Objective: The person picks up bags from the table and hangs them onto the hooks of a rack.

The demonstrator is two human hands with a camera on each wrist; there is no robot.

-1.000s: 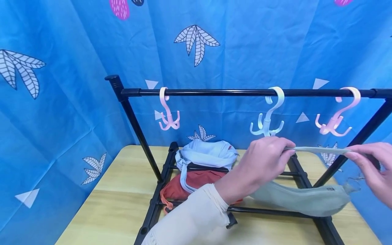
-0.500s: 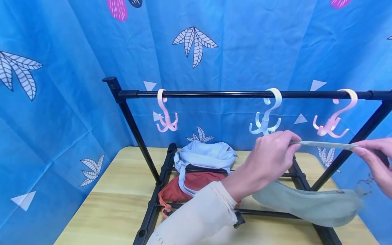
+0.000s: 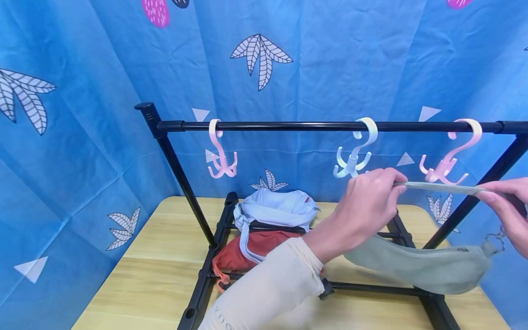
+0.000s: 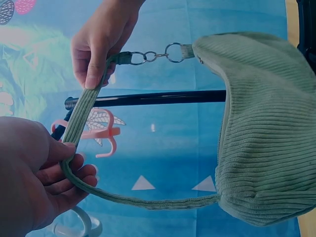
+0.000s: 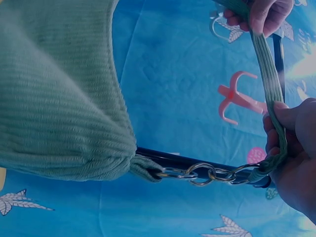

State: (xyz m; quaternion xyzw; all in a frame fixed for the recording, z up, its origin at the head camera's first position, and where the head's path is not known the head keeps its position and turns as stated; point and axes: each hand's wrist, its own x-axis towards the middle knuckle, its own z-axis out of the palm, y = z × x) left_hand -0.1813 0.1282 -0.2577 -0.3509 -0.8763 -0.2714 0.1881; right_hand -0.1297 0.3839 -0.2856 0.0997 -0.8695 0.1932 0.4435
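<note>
A green corduroy shoulder bag [image 3: 429,266] hangs by its strap [image 3: 441,187], which is stretched between both hands. My left hand [image 3: 367,201] pinches one part of the strap between thumb and fingers. At the right edge of the head view, my right hand [image 3: 509,206] pinches the strap's other end, near the metal rings [image 5: 202,173] that join it to the bag. The strap spans level in front of the right pink hook [image 3: 447,160]. Just behind my left hand hangs the white hook [image 3: 356,151]. Corduroy ribs show clearly on the bag [image 4: 266,133] in the left wrist view.
A black rack's top bar [image 3: 272,126] carries another pink hook [image 3: 222,156] at its left. On the rack's base lie a pale blue bag [image 3: 280,208] and a red bag [image 3: 255,250]. The wooden table [image 3: 136,275] stands before a blue patterned curtain [image 3: 264,59].
Both hands have risen slightly with the strap, and the left hand has moved a little right. The green bag has swung rightward. The white hook has turned slightly.
</note>
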